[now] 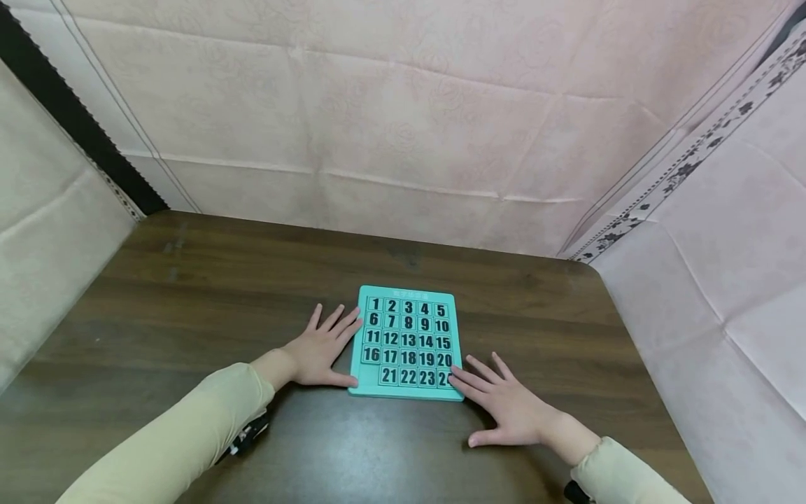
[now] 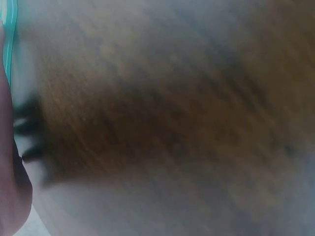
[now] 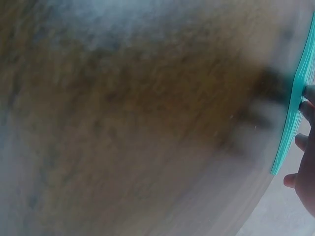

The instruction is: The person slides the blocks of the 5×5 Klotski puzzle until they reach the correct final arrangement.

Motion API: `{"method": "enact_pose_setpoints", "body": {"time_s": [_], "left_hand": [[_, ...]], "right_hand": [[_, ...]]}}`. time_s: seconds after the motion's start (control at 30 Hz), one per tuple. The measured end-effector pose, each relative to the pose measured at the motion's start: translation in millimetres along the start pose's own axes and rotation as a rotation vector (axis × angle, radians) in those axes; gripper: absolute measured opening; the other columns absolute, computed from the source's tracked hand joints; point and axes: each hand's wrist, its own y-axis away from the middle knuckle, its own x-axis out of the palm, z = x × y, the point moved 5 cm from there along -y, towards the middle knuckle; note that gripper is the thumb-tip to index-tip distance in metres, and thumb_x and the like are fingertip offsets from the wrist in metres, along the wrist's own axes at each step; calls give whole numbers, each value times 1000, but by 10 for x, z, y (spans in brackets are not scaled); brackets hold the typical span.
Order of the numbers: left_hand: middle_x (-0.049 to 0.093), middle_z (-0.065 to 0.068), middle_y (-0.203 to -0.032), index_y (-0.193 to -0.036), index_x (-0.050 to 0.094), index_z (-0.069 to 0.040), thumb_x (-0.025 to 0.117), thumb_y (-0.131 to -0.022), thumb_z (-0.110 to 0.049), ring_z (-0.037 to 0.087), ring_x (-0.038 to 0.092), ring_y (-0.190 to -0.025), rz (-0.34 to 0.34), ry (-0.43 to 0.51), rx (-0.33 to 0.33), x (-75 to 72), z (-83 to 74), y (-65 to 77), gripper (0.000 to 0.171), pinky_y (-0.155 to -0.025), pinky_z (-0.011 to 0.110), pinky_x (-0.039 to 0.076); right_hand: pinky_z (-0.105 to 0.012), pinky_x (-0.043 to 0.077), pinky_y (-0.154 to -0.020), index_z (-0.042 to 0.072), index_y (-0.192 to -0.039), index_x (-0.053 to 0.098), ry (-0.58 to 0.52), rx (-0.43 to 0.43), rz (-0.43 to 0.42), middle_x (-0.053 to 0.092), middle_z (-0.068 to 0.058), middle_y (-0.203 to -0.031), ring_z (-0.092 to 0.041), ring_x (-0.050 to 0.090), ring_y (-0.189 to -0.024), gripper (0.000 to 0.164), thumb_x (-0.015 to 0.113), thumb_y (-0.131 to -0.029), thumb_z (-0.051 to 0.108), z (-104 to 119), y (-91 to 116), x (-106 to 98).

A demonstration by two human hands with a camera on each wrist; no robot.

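Note:
A teal sliding number puzzle [image 1: 409,343] lies flat on the table, its black-numbered tiles in rising order row by row, with a gap at the bottom left corner. My left hand [image 1: 317,353] is spread at its left side, thumb and fingertips at the edge. At the lower right corner, fingertips of my right hand [image 1: 510,409] touch the board and partly cover the last tile; the thumb points away over the table. In the left wrist view only a sliver of the hand [image 2: 12,191] shows. The right wrist view catches several fingers beside the puzzle's teal edge [image 3: 290,118].
The dark brown wooden table [image 1: 252,266] extends around the board. A pale patterned cloth [image 1: 403,126] hangs behind it, with more cloth panels [image 1: 724,280] on both sides. A black strip [image 1: 82,119] runs down the left corner.

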Motion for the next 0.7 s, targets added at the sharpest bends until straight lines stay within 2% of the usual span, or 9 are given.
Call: {"method": "enact_pose_setpoints", "body": {"time_s": [0.23, 0.57, 0.7], "left_hand": [[7, 10, -159, -151, 16, -9, 47, -77, -77, 38, 6, -145, 3, 0, -2, 1, 3, 8, 105, -110, 64, -1], [7, 10, -159, -151, 17, -9, 46, -77, -78, 37, 6, -145, 7, -6, -1, 5, 4, 2, 105, -109, 64, -2], [7, 9, -159, -151, 16, -9, 46, -77, -77, 37, 6, -145, 12, -12, -3, 5, -1, -2, 105, -110, 64, -2]], "right_hand": [[-59, 11, -105, 17, -148, 30, 29, -8, -4, 30, 0, -154, -33, 26, -141, 88, 54, -79, 67, 35, -21, -19], [-54, 4, -106, 17, -148, 30, 27, -19, 12, 31, -1, -153, -33, 26, -141, 88, 53, -80, 67, 67, -75, -39], [-49, -4, -110, 17, -148, 30, 28, -24, 14, 32, -1, -153, -33, 25, -141, 88, 52, -80, 67, 80, -100, -37]]}}
